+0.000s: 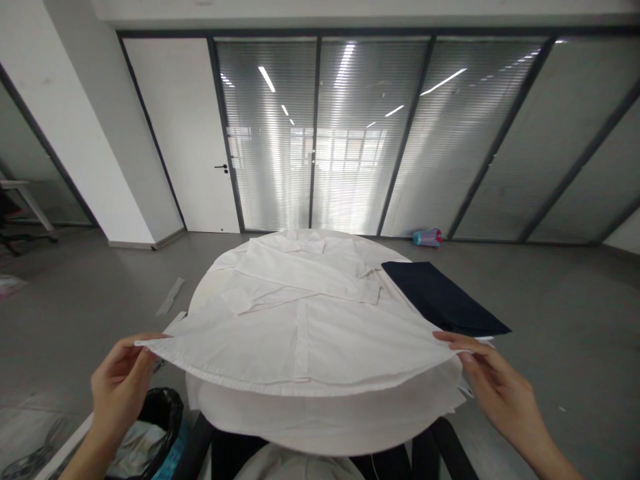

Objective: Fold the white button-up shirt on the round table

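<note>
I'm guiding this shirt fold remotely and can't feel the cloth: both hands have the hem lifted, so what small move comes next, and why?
Probably carry the hem forward toward the collar. The left hand and right hand each pinch a bottom corner of the white shirt, raised off the round table, while the sleeves already lie folded across its upper half. The dark folded cloth lies beside it, to the right.

Two hands lift a white shirt [305, 313] by its hem corners over a round surface [320, 427]. The left hand [120, 383] and right hand [493, 380] pinch the cloth. A navy cloth [443, 297] lies beside it.
</note>
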{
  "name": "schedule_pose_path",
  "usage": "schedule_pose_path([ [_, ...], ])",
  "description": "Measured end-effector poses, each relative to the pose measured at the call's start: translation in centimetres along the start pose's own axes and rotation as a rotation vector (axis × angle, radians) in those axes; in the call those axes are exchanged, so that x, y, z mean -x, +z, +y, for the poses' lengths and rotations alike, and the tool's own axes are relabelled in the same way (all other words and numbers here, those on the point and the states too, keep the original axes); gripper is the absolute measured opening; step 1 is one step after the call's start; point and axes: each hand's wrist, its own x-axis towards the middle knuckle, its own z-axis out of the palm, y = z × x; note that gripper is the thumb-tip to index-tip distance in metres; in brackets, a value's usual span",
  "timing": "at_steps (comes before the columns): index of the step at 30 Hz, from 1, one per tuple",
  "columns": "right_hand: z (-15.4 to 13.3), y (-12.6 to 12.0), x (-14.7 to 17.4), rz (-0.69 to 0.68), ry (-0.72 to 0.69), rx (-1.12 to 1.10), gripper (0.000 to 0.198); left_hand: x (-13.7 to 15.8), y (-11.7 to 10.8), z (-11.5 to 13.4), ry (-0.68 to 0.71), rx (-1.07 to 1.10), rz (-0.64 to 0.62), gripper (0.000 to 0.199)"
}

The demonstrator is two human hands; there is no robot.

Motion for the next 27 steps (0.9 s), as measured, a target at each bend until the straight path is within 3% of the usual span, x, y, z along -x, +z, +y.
schedule_pose_path([
  [8,-0.2,-0.4,0.1,-0.043,0.001,0.022,0.027,-0.6,-0.9,-0.7,0.01,-0.077,-0.025,0.034],
  [15,0.5,-1.0,0.9,-0.429,0.141,0.002,0.037,-0.4,-2.8,-0.8,0.013,-0.23,-0.144,0.037],
  [19,1.2,-1.5,1.2,-0.518,0.188,-0.044,0.035,-0.2,-3.0,-0.5,0.002,-0.262,-0.201,0.039],
  [23,2.8,-1.6,1.9,-0.505,0.197,-0.095,0.03,0.4,-3.2,-0.7,0.023,-0.274,-0.221,0.036],
  [27,3.9,0.8,3.9,-0.226,0.158,-0.079,0.021,1.5,-2.7,-1.3,0.012,-0.274,-0.092,0.036],
])
